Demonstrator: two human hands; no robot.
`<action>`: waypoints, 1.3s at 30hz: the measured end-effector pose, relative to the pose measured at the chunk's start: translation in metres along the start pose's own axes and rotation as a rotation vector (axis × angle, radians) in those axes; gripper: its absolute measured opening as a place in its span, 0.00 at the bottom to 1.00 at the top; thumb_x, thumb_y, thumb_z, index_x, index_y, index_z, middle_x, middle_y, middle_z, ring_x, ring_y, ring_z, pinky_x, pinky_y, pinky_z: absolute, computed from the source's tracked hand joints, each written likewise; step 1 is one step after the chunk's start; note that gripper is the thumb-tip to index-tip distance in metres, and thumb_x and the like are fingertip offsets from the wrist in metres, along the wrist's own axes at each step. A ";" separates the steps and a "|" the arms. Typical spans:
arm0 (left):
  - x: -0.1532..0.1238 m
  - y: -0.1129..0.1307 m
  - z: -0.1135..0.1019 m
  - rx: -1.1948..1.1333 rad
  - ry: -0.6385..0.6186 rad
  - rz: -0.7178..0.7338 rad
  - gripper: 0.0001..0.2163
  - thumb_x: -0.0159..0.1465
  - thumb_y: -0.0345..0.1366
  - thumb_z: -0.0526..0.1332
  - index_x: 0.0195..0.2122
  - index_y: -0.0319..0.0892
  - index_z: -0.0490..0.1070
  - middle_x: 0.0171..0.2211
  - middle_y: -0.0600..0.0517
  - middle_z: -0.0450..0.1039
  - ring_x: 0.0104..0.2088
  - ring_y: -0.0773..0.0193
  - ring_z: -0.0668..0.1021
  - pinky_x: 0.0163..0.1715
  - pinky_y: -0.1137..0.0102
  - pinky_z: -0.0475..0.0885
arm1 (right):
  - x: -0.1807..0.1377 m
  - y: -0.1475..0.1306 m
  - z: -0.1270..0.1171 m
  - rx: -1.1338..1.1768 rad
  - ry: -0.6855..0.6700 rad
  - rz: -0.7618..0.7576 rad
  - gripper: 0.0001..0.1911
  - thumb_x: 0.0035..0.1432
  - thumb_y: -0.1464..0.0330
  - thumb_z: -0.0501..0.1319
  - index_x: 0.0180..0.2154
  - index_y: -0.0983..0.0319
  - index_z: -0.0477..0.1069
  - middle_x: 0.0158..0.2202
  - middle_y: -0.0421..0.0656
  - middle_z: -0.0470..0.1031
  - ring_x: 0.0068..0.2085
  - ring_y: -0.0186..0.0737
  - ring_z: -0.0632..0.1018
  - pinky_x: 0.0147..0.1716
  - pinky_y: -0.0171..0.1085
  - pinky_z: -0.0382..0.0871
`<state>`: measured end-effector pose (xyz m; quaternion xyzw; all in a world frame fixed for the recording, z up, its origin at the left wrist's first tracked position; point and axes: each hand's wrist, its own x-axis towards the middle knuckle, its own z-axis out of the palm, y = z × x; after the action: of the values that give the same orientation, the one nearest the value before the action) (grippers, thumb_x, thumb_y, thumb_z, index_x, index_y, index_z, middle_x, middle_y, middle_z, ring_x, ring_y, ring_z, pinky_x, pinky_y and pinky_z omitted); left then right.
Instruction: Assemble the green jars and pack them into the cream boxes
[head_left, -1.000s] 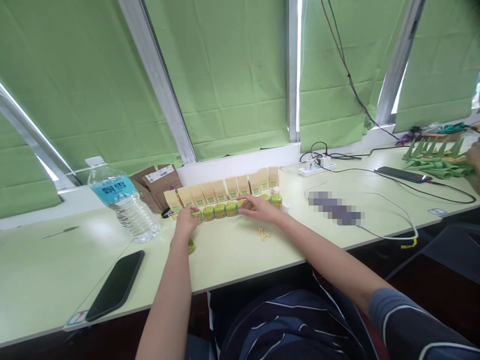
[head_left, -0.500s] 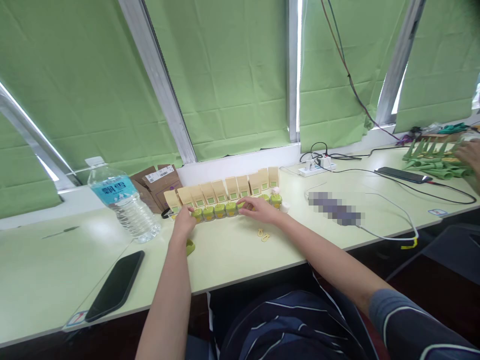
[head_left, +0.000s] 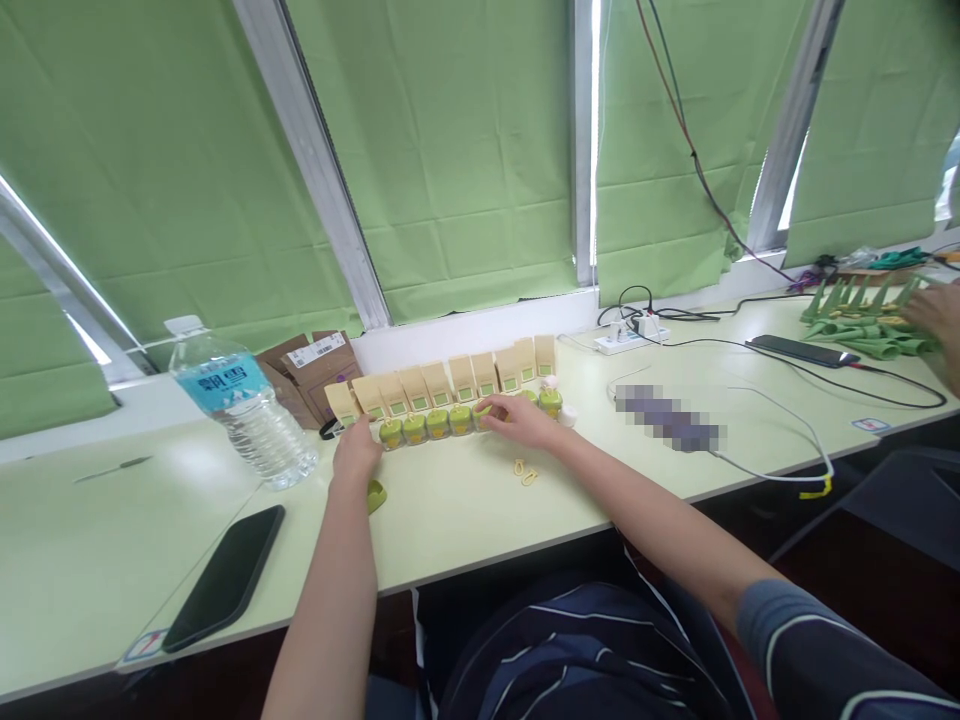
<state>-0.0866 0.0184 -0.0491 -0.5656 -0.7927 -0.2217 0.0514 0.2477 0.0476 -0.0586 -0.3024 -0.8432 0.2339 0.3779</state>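
A row of small clear jars with green lids point(head_left: 437, 424) stands along the table, with a row of small kraft-paper bags point(head_left: 437, 386) bearing green labels right behind. My left hand point(head_left: 358, 452) is at the left end of the row, its fingers mostly hidden behind its own back. My right hand point(head_left: 519, 420) reaches the right part of the row, its thumb and fingers bent around a green-lidded jar point(head_left: 480, 413). Two pale yellow loops point(head_left: 525, 472) lie in front of it. A green piece point(head_left: 376, 495) lies beside my left wrist, partly covered.
On the left are a large water bottle point(head_left: 244, 400), a black phone point(head_left: 225, 578) and a cardboard box point(head_left: 319, 372). A power strip point(head_left: 631, 340), cables and another phone point(head_left: 802, 350) lie to the right. Another person's hand point(head_left: 937, 315) is by green craft pieces point(head_left: 862, 325).
My left hand has shifted slightly left and toward me, uncovering more of the leftmost jars. My right hand stays nearly in place. The view has moved a little.
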 end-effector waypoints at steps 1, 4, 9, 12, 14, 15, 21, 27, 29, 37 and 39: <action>0.000 0.001 -0.001 0.004 0.000 -0.013 0.26 0.53 0.23 0.59 0.54 0.41 0.67 0.48 0.36 0.74 0.51 0.46 0.76 0.49 0.57 0.70 | 0.000 0.001 0.000 -0.005 0.009 0.006 0.13 0.62 0.63 0.58 0.46 0.59 0.75 0.34 0.41 0.78 0.33 0.35 0.76 0.36 0.34 0.66; -0.001 0.001 -0.003 0.011 0.009 -0.062 0.24 0.53 0.24 0.59 0.53 0.40 0.69 0.44 0.37 0.76 0.48 0.45 0.77 0.46 0.56 0.71 | 0.001 0.001 0.000 -0.004 0.036 0.022 0.12 0.62 0.64 0.58 0.44 0.60 0.76 0.31 0.40 0.78 0.32 0.34 0.75 0.34 0.33 0.65; -0.003 -0.002 -0.007 -0.008 0.107 -0.114 0.20 0.54 0.25 0.58 0.48 0.41 0.74 0.40 0.38 0.77 0.44 0.45 0.78 0.43 0.56 0.71 | 0.001 0.000 -0.005 0.026 0.118 0.016 0.12 0.62 0.66 0.57 0.43 0.61 0.76 0.29 0.40 0.77 0.29 0.34 0.74 0.33 0.33 0.65; -0.006 0.001 -0.013 -0.023 0.176 -0.129 0.18 0.55 0.27 0.59 0.48 0.42 0.74 0.40 0.39 0.77 0.43 0.44 0.77 0.42 0.56 0.71 | 0.000 -0.002 -0.008 0.011 0.074 -0.011 0.10 0.60 0.66 0.59 0.40 0.61 0.77 0.29 0.40 0.77 0.30 0.34 0.74 0.33 0.33 0.65; -0.011 0.007 -0.019 -0.030 0.243 -0.118 0.19 0.58 0.28 0.57 0.50 0.43 0.73 0.40 0.41 0.77 0.43 0.45 0.77 0.42 0.56 0.70 | -0.001 -0.003 -0.011 0.004 -0.046 -0.009 0.09 0.59 0.64 0.61 0.36 0.62 0.77 0.29 0.40 0.77 0.29 0.34 0.74 0.30 0.33 0.64; -0.013 0.011 -0.022 -0.037 0.303 -0.098 0.19 0.59 0.29 0.56 0.52 0.44 0.72 0.41 0.42 0.77 0.44 0.46 0.76 0.43 0.56 0.70 | -0.002 -0.003 -0.013 0.004 -0.123 0.003 0.10 0.58 0.62 0.62 0.34 0.62 0.77 0.28 0.40 0.77 0.28 0.34 0.74 0.29 0.33 0.63; -0.023 0.039 -0.029 -0.175 0.514 0.125 0.17 0.63 0.33 0.57 0.54 0.47 0.71 0.41 0.48 0.78 0.49 0.49 0.71 0.54 0.56 0.64 | -0.006 0.006 -0.031 0.045 -0.427 0.117 0.18 0.45 0.53 0.72 0.28 0.61 0.78 0.29 0.41 0.80 0.29 0.37 0.77 0.27 0.33 0.64; -0.032 0.067 -0.021 -0.334 0.432 0.442 0.18 0.62 0.35 0.63 0.53 0.47 0.72 0.35 0.50 0.78 0.52 0.53 0.72 0.58 0.59 0.62 | -0.008 0.010 -0.039 0.159 -0.664 0.183 0.21 0.38 0.54 0.75 0.33 0.59 0.80 0.31 0.41 0.82 0.33 0.38 0.80 0.33 0.33 0.68; -0.037 0.076 -0.019 -0.392 0.359 0.554 0.18 0.62 0.35 0.62 0.54 0.46 0.71 0.37 0.50 0.78 0.51 0.55 0.74 0.57 0.60 0.64 | -0.008 0.010 -0.038 0.140 -0.675 0.178 0.23 0.35 0.54 0.76 0.34 0.60 0.80 0.31 0.40 0.81 0.32 0.37 0.79 0.32 0.32 0.67; -0.056 0.101 -0.004 -0.545 0.087 0.837 0.12 0.62 0.40 0.65 0.46 0.45 0.75 0.36 0.51 0.79 0.39 0.60 0.79 0.46 0.64 0.73 | -0.005 0.013 -0.036 0.160 -0.725 0.185 0.27 0.31 0.53 0.77 0.32 0.63 0.80 0.30 0.41 0.81 0.32 0.36 0.78 0.35 0.32 0.68; -0.060 0.104 -0.001 -0.537 -0.037 0.864 0.11 0.61 0.40 0.65 0.43 0.45 0.76 0.36 0.50 0.79 0.38 0.61 0.79 0.45 0.65 0.73 | -0.005 0.012 -0.036 0.159 -0.724 0.174 0.27 0.31 0.52 0.77 0.32 0.63 0.79 0.30 0.41 0.80 0.32 0.36 0.78 0.34 0.32 0.67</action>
<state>0.0300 -0.0073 -0.0372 -0.8389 -0.4022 -0.3661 -0.0231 0.2825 0.0592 -0.0468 -0.2402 -0.8725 0.4216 0.0568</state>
